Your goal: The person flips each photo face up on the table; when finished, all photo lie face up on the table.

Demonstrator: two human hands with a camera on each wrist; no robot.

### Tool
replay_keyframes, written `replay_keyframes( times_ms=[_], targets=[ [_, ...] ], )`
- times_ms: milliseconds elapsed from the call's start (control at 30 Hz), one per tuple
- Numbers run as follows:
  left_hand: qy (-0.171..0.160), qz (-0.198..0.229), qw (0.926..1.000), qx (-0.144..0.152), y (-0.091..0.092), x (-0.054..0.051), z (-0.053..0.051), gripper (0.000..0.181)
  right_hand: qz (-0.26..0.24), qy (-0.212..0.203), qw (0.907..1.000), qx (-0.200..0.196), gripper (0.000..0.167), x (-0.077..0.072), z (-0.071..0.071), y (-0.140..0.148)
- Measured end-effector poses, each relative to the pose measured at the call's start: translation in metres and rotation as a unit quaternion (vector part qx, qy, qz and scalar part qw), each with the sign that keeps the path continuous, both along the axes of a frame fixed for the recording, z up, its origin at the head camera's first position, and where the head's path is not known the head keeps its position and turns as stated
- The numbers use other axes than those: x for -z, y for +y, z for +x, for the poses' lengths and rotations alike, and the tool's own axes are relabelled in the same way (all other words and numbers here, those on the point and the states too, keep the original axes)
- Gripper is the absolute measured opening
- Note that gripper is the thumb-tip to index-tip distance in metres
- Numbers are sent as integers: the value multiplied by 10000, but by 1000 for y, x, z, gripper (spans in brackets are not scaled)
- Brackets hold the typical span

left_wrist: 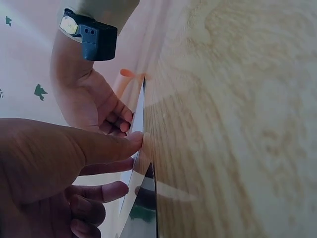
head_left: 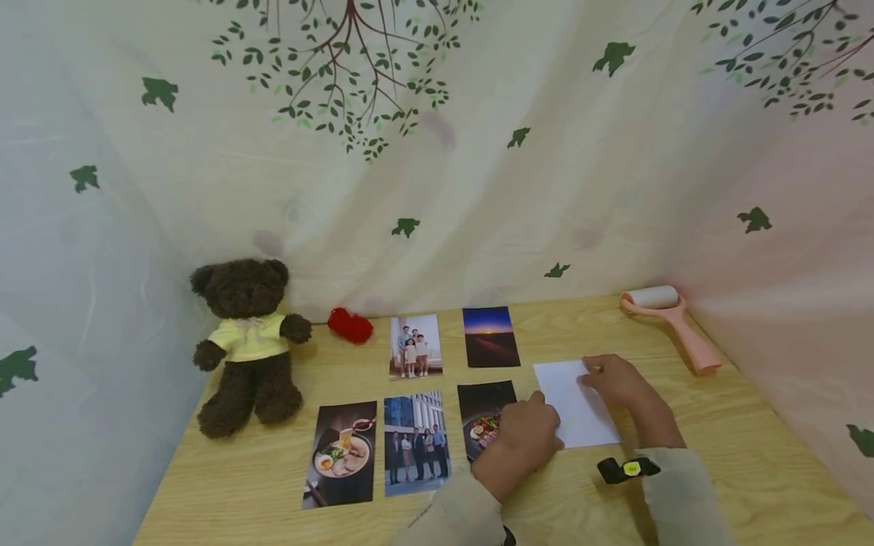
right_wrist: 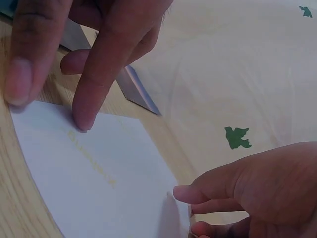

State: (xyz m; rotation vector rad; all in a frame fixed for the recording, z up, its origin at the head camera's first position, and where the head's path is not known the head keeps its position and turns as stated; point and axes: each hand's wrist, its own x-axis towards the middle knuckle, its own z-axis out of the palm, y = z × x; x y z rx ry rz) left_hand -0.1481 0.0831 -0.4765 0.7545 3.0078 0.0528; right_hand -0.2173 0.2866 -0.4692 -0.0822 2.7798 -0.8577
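A white rectangular card point(head_left: 573, 406), perhaps a print lying face down, lies on the wooden table with faint yellowish marks on its surface. My left hand point(head_left: 522, 436) touches its left side. In the right wrist view, the left thumb point(right_wrist: 20, 82) rests at one corner and a fairly straight finger point(right_wrist: 91, 94) presses on top. On the far side my right hand point(head_left: 617, 383) pinches the right edge, thumb point(right_wrist: 185, 194) above. Partly behind my left hand lies a food photo point(head_left: 483, 406); its lower right is hidden.
Further photos lie left: a sunset point(head_left: 490, 337), a family point(head_left: 416, 346), a group in suits point(head_left: 415, 447) and a noodle bowl point(head_left: 341, 455). A brown teddy bear point(head_left: 249, 341) sits left, beside a red fuzzy item point(head_left: 350, 324). A pink lint roller point(head_left: 683, 334) lies right.
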Motion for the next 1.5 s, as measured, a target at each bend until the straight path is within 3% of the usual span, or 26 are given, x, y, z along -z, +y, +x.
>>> replay_keyframes(
  times_ms=[167,400,667,833,933,1000,1067,1200,1300,1367,1400,1500],
  targets=[
    [-159,-1,9999,-37,0,-2,0,21,-31,106,9999,121,48,2,-1,1],
    [-255,-46,9997,-22,-3,-5,0,17,-606,-2,9968,516,37,7,-3,4],
    [-292,64,9995,-23,-7,-6,2,26,-1252,4,9906,548,30,-3,1,3],
    [-401,198,9990,-78,-5,-8,4,39,-2058,-96,9773,501,35,-20,9,-1],
    [-678,587,9959,-142,-4,-9,4,48,-2444,-111,9686,441,38,-29,12,-6],
    [-976,1012,9898,-225,-4,-10,4,53,-2570,-66,9656,397,40,-34,14,-12],
    [-1359,1603,9772,-314,-5,-12,3,58,-2684,-31,9627,351,43,-40,16,-19],
    [-1937,2818,9387,-427,-12,-17,1,66,-2829,20,9587,297,45,-45,18,-33],
    [-2164,3537,9092,-368,-18,-21,0,57,-2843,20,9584,242,44,-43,18,-40],
    [-2105,3716,9035,-358,-21,-23,-2,46,-2787,-43,9602,181,43,-39,17,-43],
    [-2026,3740,9043,-355,-23,-23,-2,42,-2750,-101,9613,110,43,-37,16,-44],
    [-1644,3509,9204,-514,-26,-24,-4,41,-2346,-235,9717,-170,44,-26,15,-45]
  ],
)
